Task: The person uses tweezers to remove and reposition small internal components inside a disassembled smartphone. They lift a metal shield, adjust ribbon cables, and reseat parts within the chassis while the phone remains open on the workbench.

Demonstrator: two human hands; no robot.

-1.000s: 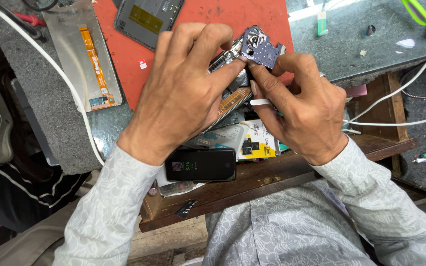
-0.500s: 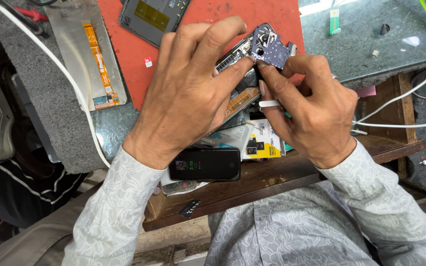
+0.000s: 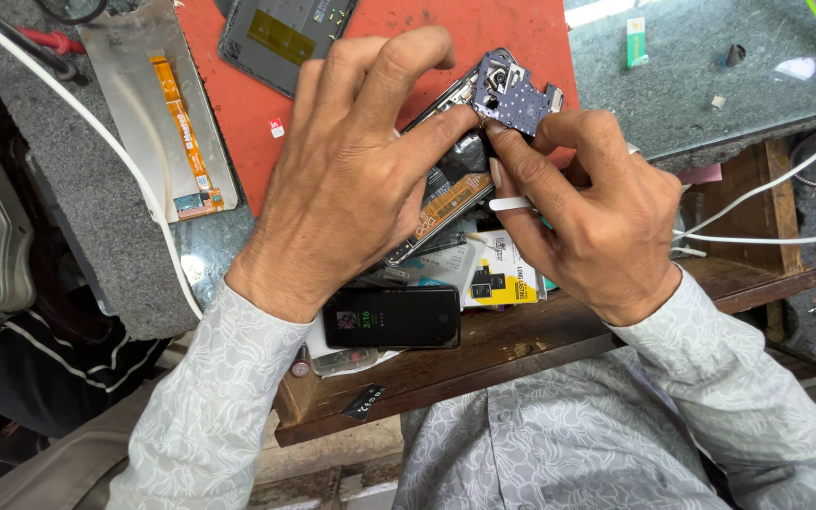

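On my red mat (image 3: pixel 238 123) lies a grey phone (image 3: pixel 280 33); a screen panel (image 3: pixel 158 113) sits beside it, a black phone (image 3: pixel 391 318) nearer me.

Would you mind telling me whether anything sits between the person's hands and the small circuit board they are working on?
Nothing visible does. The left hand and the right hand both already pinch the small circuit board with their fingertips, holding it above the opened phone over the red mat.
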